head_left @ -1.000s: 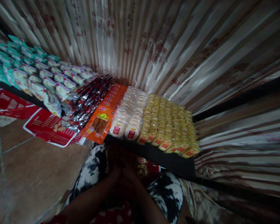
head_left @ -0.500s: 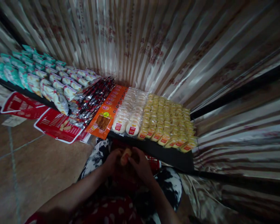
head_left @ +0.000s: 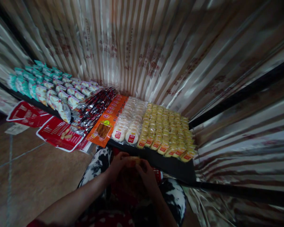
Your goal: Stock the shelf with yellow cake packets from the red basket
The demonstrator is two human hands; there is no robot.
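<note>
Low over my lap, my left hand [head_left: 118,164] and my right hand [head_left: 145,171] are closed on the two ends of a small orange-tan snack [head_left: 133,160]. It lies roughly level between the fingertips. Dim light and blur hide whether it is wrapped. Just beyond my hands is the front edge of a black shelf [head_left: 153,157]. Rows of yellow-wrapped snacks [head_left: 167,126] stand on it, beside round white crackers in clear wrap [head_left: 132,135] and a flat orange packet [head_left: 104,126].
Dark red-and-silver packets [head_left: 97,107], white packets [head_left: 59,101] and teal packets [head_left: 26,82] fill the shelf's left part. Below it hang red baskets [head_left: 59,132], one holding tan pieces. A striped curtain [head_left: 132,47] runs behind; black bars [head_left: 246,91] cross at right.
The small snack has turned from a slant to nearly level, both hands still on it. The view has shifted, so the shelf and packets sit slightly lower in the picture.
</note>
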